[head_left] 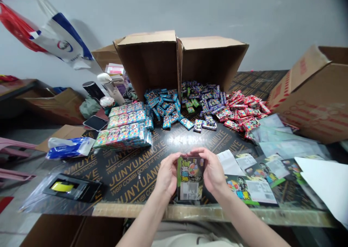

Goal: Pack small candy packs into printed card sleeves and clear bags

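Close to the table's front edge, a dark and green printed candy pack (pixel 190 180) stands between my two hands. My left hand (pixel 169 172) grips its left side, with the fingers curled over the far edge. On the right side my right hand (pixel 212 171) holds the same pack, its fingers bent around the top. The fingertips meet behind the pack and are partly hidden. Right of my right hand lie flat printed candy cards (pixel 251 189) with white label areas. Small blue candy boxes (pixel 170 109) and purple candy boxes (pixel 210 102) lie beyond the hands.
Two cartons (pixel 146 65) open toward me at the back. Red candy packets (pixel 243 111) are heaped at right beside clear plastic bags (pixel 293 143) and another carton (pixel 312 94). Stacked wrapped packs (pixel 122 127), a blue tissue pack (pixel 70 147) and a tape dispenser (pixel 72 187) lie left.
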A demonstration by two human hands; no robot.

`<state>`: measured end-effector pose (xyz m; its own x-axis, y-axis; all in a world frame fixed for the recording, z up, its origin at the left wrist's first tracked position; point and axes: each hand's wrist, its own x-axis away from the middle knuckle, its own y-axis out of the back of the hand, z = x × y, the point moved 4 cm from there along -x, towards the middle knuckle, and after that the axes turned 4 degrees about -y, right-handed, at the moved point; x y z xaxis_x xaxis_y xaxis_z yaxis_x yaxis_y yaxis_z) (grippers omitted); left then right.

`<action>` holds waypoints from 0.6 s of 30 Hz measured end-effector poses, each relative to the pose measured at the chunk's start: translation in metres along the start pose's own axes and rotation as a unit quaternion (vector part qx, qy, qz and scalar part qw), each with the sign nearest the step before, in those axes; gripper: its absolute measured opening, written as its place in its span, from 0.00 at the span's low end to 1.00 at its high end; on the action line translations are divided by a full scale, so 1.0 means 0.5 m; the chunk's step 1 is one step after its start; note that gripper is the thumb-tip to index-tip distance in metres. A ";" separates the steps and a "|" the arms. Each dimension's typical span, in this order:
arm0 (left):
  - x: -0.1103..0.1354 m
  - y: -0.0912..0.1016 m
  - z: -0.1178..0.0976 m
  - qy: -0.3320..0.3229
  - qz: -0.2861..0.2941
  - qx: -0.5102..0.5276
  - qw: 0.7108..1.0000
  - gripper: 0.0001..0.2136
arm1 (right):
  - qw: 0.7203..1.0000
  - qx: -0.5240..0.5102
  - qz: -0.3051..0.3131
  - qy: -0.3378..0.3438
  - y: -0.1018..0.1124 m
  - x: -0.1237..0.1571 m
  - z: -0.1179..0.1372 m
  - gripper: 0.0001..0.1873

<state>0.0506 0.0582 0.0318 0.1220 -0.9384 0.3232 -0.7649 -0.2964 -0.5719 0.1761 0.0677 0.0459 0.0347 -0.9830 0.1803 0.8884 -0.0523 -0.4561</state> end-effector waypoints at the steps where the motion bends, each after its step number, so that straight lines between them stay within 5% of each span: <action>1: 0.001 -0.001 -0.011 0.012 0.019 -0.029 0.999 0.02 | 1.000 0.001 0.008 -0.008 0.006 0.004 -0.002 0.09; 3: 0.011 -0.003 -0.039 -0.009 0.053 -0.117 0.992 0.06 | 0.999 0.030 0.014 -0.011 0.022 0.013 -0.002 0.08; 5: 0.031 -0.009 -0.073 -0.097 0.085 -0.244 0.961 0.08 | 0.995 0.099 0.008 0.027 0.039 0.025 0.007 0.09; 8: 0.067 -0.025 -0.109 -0.257 0.143 -0.413 0.862 0.06 | 0.965 0.225 0.025 0.132 0.054 0.041 0.031 0.08; 10: 0.078 -0.030 -0.116 -0.296 0.167 -0.461 0.820 0.05 | 0.943 0.277 0.072 0.172 0.052 0.049 0.045 0.09; 18: 0.039 -0.039 -0.119 -0.163 0.183 -0.457 0.855 0.06 | 0.930 0.336 0.119 0.087 0.032 0.037 0.083 0.09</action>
<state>0.0302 0.0561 0.0943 -0.1744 -0.9826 -0.0645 -0.9462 0.1491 0.2870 0.2102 0.0558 0.0782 0.2450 -0.9692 -0.0264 0.9523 0.2354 0.1940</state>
